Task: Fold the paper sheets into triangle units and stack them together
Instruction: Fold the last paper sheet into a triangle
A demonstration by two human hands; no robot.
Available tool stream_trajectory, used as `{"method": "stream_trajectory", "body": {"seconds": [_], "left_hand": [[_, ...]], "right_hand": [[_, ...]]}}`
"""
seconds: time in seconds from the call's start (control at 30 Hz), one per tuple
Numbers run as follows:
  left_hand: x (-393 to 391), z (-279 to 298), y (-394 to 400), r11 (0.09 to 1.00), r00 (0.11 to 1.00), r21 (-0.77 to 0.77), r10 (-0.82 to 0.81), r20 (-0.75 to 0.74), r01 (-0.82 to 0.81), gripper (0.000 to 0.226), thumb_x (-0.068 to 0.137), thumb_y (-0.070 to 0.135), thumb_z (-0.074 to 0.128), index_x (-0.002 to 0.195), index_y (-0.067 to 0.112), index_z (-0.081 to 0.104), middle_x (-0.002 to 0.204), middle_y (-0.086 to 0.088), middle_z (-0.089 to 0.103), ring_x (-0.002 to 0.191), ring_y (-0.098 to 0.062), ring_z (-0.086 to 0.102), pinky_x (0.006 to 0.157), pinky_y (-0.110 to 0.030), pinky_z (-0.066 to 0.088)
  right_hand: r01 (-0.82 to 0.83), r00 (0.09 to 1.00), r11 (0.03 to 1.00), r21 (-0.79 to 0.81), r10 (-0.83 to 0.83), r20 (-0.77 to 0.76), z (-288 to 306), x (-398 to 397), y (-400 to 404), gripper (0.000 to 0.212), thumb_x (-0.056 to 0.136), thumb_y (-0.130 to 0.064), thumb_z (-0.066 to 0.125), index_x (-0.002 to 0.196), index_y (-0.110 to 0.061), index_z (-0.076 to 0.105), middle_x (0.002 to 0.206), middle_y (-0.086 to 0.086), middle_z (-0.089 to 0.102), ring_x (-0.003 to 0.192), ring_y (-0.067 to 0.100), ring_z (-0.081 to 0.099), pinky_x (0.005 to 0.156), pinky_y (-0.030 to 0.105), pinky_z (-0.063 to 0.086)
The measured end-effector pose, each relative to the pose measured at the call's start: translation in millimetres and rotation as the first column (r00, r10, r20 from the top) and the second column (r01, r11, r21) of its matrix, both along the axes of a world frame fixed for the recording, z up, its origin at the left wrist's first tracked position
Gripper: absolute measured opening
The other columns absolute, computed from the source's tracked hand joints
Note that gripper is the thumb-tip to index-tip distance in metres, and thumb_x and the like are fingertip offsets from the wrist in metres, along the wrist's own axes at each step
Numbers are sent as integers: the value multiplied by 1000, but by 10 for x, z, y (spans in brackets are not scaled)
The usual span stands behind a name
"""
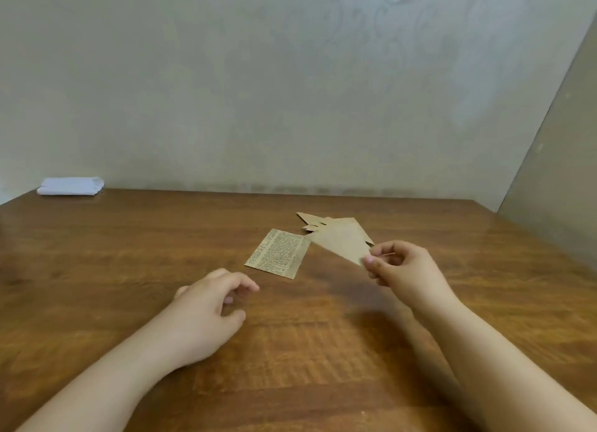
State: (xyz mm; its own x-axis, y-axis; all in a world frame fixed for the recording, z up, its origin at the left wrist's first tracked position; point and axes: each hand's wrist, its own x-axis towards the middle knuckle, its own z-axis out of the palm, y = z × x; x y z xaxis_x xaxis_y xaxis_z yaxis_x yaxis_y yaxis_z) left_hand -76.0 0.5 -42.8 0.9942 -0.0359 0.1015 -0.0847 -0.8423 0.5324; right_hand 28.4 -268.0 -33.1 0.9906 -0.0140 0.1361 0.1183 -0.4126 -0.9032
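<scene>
Two bare hands over a brown wooden surface, one holding a folded paper triangle.

The surface fills the lower half of the frame, a pale patterned wall behind it. The left hand, lower centre, hovers with fingers loosely curled, holding nothing. The right hand, centre right, pinches the near corner of a tan folded paper triangle, which partly hides more folded tan triangle units behind it. A printed rectangular newsprint sheet lies flat just left of them. A white folded cloth sits at the upper left.
</scene>
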Motion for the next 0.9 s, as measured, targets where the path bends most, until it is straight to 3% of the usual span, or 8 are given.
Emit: {"method": "stream_trajectory", "body": {"seconds": [0.1,0.23,0.37,0.43,0.5,0.6,0.77,0.9], "left_hand": [[244,50,-156,998,999,49,-45,31,43,26,91,30,59,106,49,50,108,28,45,98,5,50,85,-15,39],[467,-61,-260,999,977,-37,34,213,-27,28,92,23,58,116,36,57,101,27,47,92,5,51,74,-5,37],[497,-191,-198,992,963,-119,76,259,-47,30,91,20,58,118,36,59,99,24,53,91,5,52,76,-6,41],[515,-206,-152,991,957,-119,93,273,-62,29,91,22,59,117,35,59,97,23,54,90,5,52,75,-5,41],[533,-192,-123,990,945,-113,120,304,-89,27,91,22,59,115,34,61,96,23,54,87,4,53,73,-5,40],[524,-172,-84,987,931,-87,156,330,-135,24,89,21,61,110,32,63,93,20,54,82,1,54,69,-7,39],[503,-140,0,967,918,-62,254,304,-247,18,87,28,62,104,33,63,91,19,53,78,0,49,72,-20,42],[499,-105,48,947,921,-42,319,225,-317,23,87,34,63,109,35,59,95,22,50,82,0,50,72,-18,44]], "right_hand": [[90,995,994,57,-88,-35,-14,494,-102,14,80,-17,76,86,-11,66,81,9,72,64,13,64,71,31,57],[115,990,968,-225,-130,-55,-182,882,-65,15,80,-28,76,84,-20,64,93,1,67,79,13,61,65,26,48],[216,976,794,-568,-180,120,-204,971,61,31,82,-38,70,104,-19,60,110,1,54,105,21,51,87,34,45],[206,964,792,-575,-63,259,-180,931,264,29,86,-39,65,107,-21,59,106,-3,50,108,20,46,91,34,42],[3,939,816,-578,197,282,-159,886,544,26,86,-39,65,106,-23,63,97,-9,48,100,13,48,82,27,39],[-292,887,660,-692,458,63,-146,898,957,47,82,-47,67,123,-26,58,118,-6,53,116,14,49,89,26,39],[-340,901,414,-844,401,-166,-93,975,1254,84,78,-69,57,146,-27,32,150,2,38,140,28,24,113,45,23],[-448,856,419,-790,457,-242,-43,762,1252,94,68,-69,67,146,-37,25,150,-2,35,139,27,26,113,50,23]]}}
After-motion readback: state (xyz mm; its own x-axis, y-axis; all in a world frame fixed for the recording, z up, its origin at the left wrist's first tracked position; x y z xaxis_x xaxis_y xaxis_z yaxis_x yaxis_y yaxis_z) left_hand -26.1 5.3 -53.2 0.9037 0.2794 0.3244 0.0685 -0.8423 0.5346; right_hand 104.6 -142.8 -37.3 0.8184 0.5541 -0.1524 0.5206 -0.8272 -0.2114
